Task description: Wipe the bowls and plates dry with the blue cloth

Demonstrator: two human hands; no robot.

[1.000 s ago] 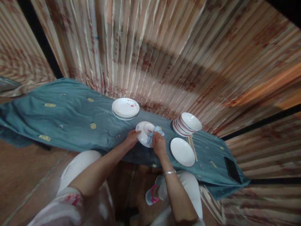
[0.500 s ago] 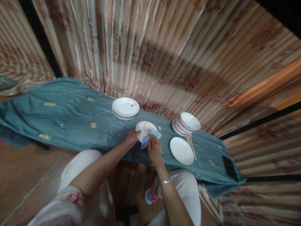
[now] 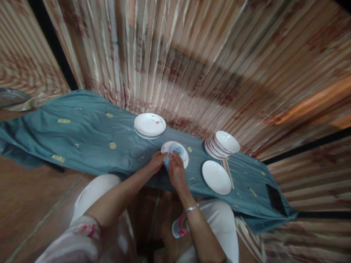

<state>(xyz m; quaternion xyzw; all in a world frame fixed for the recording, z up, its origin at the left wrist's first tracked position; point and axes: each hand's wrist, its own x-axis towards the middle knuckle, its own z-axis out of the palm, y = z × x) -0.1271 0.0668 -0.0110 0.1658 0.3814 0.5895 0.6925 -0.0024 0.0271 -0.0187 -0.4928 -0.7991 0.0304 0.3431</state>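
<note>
Head view: we have a small white dish in front of us, above the near part of the teal table cover; whether it touches the cover we cannot tell. Our left hand pinches the dish's left rim. Our right hand, silver bracelet at the wrist, pinches a pale blue cloth and presses it onto the dish. Just beyond, to the left, we note stacked plates. To the right: a tilted stack of bowls, a white plate nearer us, chopsticks beside it, and a dark phone farther right.
</note>
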